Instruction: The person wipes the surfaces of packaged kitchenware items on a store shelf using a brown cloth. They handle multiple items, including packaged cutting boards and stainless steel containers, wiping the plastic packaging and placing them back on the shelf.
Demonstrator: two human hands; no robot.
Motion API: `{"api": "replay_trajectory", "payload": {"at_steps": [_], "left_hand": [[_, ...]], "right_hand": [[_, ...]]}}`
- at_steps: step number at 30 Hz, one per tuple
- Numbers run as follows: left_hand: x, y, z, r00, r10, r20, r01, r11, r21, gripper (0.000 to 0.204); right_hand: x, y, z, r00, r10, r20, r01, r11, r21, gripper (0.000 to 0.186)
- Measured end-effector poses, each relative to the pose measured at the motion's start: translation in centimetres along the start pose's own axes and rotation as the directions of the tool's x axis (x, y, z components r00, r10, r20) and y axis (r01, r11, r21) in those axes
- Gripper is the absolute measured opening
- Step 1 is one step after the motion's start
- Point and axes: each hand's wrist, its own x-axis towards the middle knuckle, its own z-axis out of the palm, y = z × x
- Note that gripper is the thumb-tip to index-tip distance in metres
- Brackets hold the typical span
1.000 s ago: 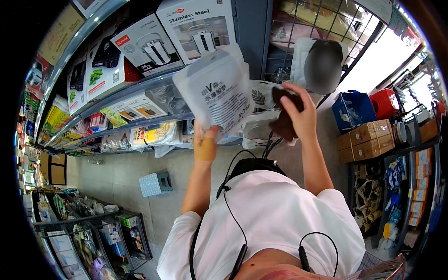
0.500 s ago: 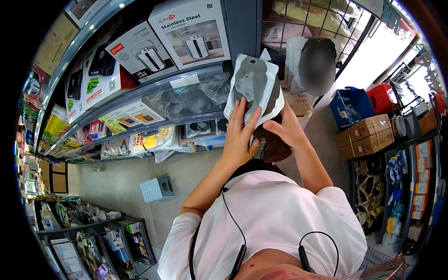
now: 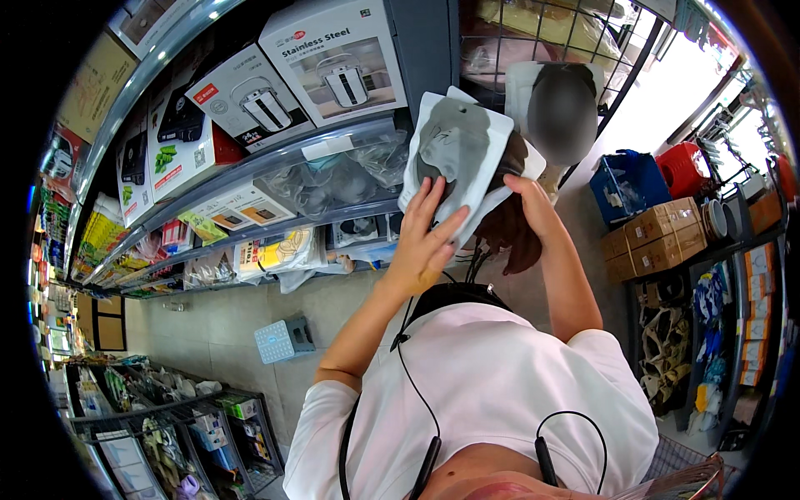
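Observation:
A flat white package with a grey printed front (image 3: 467,146) is tilted up before me, a small hanging hole near its top edge. My left hand (image 3: 423,237) grips its lower left part, fingers spread across the front. At its right side my right hand (image 3: 533,204) pinches the edge with thumb and fingers. Another white package (image 3: 528,158) shows behind the front one. Dark brown material (image 3: 510,239) hangs below and behind the packages; I cannot make out what it is.
A shelf with boxed kettles (image 3: 342,79) stands ahead and left. A wire rack (image 3: 533,29) is at the far side. On the right are a blue basket (image 3: 625,187) and a cardboard box (image 3: 654,242). A blue stool (image 3: 283,340) stands on the floor.
The front package has turned to face me more and tilted clockwise. My right hand has shifted right and up along its edge, and the package behind shows more at the right.

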Motion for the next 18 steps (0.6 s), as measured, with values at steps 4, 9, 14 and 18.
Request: {"api": "replay_trajectory", "payload": {"at_steps": [4,9,14,18], "left_hand": [[0.1,0.4,-0.6,0.967,-0.195,-0.166,0.113,0.907,-0.406,0.049],[0.2,0.2,-1.2,0.998,0.068,-0.007,-0.068,0.997,-0.021,0.041],[0.6,1.2,-0.9,0.992,0.043,0.118,-0.061,0.987,0.149,0.036],[0.8,1.6,-0.7,0.989,0.011,0.151,-0.045,0.974,0.224,0.040]], "right_hand": [[0.0,-1.1,-1.0,0.991,0.122,-0.058,-0.119,0.991,0.063,0.026],[1.5,0.0,-3.2,1.000,-0.002,0.017,0.004,0.991,-0.136,0.034],[0.8,0.3,-2.3,0.992,-0.079,0.094,0.085,0.995,-0.058,0.036],[-0.8,-0.9,-0.7,0.916,-0.261,0.304,0.345,0.899,-0.269,0.038]]}}
